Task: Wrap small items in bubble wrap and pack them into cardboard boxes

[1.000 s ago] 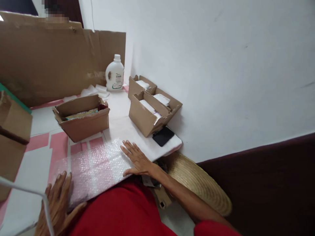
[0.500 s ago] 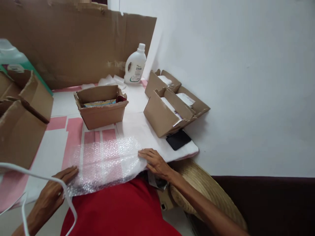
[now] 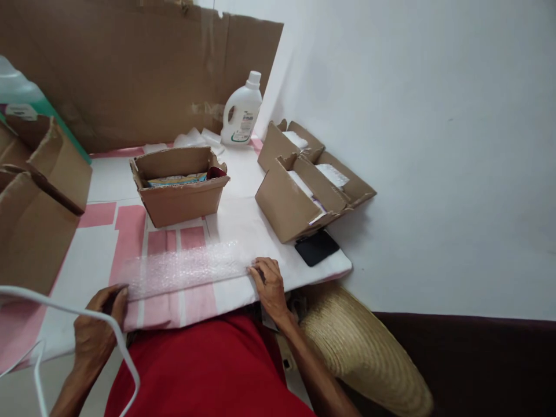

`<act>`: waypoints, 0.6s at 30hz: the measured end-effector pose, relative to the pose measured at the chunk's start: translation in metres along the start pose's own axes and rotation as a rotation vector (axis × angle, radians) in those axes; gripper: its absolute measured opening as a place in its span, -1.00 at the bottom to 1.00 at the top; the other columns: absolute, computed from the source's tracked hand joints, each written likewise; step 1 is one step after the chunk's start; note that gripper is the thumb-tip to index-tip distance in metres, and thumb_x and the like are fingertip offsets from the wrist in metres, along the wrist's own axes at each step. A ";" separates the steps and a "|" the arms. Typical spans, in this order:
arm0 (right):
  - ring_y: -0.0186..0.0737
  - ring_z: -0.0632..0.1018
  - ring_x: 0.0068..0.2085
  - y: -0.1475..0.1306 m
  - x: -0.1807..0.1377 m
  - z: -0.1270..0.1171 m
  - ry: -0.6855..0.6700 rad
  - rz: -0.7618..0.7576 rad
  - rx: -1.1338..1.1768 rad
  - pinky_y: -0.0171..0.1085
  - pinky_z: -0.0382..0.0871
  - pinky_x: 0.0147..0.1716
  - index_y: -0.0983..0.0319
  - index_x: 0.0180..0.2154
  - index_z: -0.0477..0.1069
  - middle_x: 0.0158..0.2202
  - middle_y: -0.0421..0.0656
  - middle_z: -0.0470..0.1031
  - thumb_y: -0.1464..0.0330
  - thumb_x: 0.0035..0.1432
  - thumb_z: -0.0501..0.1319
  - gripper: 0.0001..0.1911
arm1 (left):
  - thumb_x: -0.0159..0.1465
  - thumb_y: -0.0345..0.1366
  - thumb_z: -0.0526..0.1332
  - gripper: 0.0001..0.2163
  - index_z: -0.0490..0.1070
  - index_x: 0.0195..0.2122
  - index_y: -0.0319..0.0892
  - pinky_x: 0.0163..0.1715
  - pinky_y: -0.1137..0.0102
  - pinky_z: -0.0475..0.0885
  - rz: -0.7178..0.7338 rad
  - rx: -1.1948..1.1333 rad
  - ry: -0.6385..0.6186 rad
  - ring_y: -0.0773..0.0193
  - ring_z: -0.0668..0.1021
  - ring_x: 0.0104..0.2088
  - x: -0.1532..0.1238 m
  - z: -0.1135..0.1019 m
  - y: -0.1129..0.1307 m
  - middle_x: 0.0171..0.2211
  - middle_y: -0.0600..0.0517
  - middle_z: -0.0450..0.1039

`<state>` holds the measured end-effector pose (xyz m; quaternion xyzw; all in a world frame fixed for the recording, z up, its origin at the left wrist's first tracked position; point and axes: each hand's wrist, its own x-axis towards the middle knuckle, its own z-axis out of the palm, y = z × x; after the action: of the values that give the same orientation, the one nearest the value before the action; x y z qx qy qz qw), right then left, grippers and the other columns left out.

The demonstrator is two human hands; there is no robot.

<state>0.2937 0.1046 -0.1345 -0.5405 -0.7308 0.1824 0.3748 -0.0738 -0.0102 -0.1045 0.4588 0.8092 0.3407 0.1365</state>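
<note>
A sheet of bubble wrap (image 3: 186, 269) lies as a narrow band across the front of the table, its near edge folded over and straight. My left hand (image 3: 99, 321) pinches the left end of that near edge between thumb and fingers. At the opposite end my right hand (image 3: 268, 286) has its fingers closed on the right corner. Behind the wrap stands an open cardboard box (image 3: 182, 200) with a blue and yellow packet (image 3: 178, 180) and something dark red inside.
Cardboard boxes (image 3: 295, 197) with white packets stand at the right, beside a black phone-like object (image 3: 317, 248). More boxes (image 3: 39, 220) are at the left. A white bottle (image 3: 242, 113) stands at the back. A white cable (image 3: 87, 313) loops near my left hand. A woven straw item (image 3: 360, 347) is below right.
The near part of the bubble wrap has been folded away from me, making the sheet narrower. Both hands have gone from lying flat at its sides to pinching the edge.
</note>
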 end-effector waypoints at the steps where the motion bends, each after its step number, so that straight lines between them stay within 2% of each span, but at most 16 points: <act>1: -0.05 0.46 -0.15 -0.002 0.000 0.002 0.007 0.011 -0.021 -0.05 0.33 -0.06 0.16 -0.33 0.39 -0.24 -0.08 0.50 0.31 0.40 0.10 -0.79 | 0.23 0.09 0.15 -0.60 0.50 -0.17 -0.13 -0.08 0.21 0.51 0.027 0.021 0.013 0.11 0.60 -0.22 0.000 0.002 0.001 -0.22 -0.04 0.59; 5: -0.05 0.41 -0.18 -0.005 0.003 0.007 0.034 0.050 -0.067 -0.08 0.32 -0.10 0.15 -0.36 0.35 -0.27 -0.09 0.46 0.30 0.38 0.12 -0.78 | 0.27 0.03 0.13 -0.66 0.47 -0.16 -0.12 -0.08 0.21 0.50 0.123 0.065 0.069 0.12 0.59 -0.20 -0.003 0.003 0.006 -0.20 -0.04 0.58; 10: -0.07 0.37 -0.24 -0.005 0.010 0.010 0.032 0.094 -0.125 -0.11 0.29 -0.16 0.14 -0.45 0.28 -0.36 -0.14 0.39 0.29 0.36 0.17 -0.72 | 0.30 -0.01 0.09 -0.67 0.44 -0.15 -0.15 -0.07 0.17 0.50 0.140 0.108 0.060 0.08 0.59 -0.18 -0.002 0.005 0.011 -0.20 -0.09 0.55; 14: -0.10 0.36 -0.28 -0.005 0.016 0.009 0.014 0.135 -0.148 -0.13 0.27 -0.20 0.14 -0.52 0.22 -0.41 -0.18 0.36 0.31 0.29 0.26 -0.65 | 0.33 -0.02 0.05 -0.64 0.45 -0.16 -0.20 -0.04 0.10 0.47 0.245 0.186 0.068 0.00 0.54 -0.15 0.001 0.008 0.006 -0.22 -0.15 0.51; 16: -0.10 0.37 -0.27 -0.006 0.019 0.009 0.007 0.150 -0.147 -0.13 0.27 -0.19 0.14 -0.53 0.23 -0.41 -0.19 0.37 0.33 0.25 0.30 -0.65 | 0.33 -0.02 0.05 -0.60 0.46 -0.11 -0.25 -0.04 0.07 0.47 0.258 0.224 0.084 -0.03 0.53 -0.13 0.002 0.008 0.005 -0.20 -0.18 0.49; 18: -0.10 0.38 -0.27 -0.005 0.021 0.008 -0.005 0.165 -0.149 -0.13 0.29 -0.19 0.14 -0.54 0.24 -0.41 -0.18 0.38 0.35 0.23 0.33 -0.65 | 0.33 -0.02 0.07 -0.55 0.42 0.04 -0.29 -0.05 0.06 0.49 0.218 0.233 0.116 -0.04 0.53 -0.12 0.002 0.008 0.008 -0.14 -0.21 0.47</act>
<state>0.2812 0.1235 -0.1291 -0.6246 -0.6963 0.1592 0.3158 -0.0658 -0.0030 -0.1047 0.5363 0.7951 0.2831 -0.0024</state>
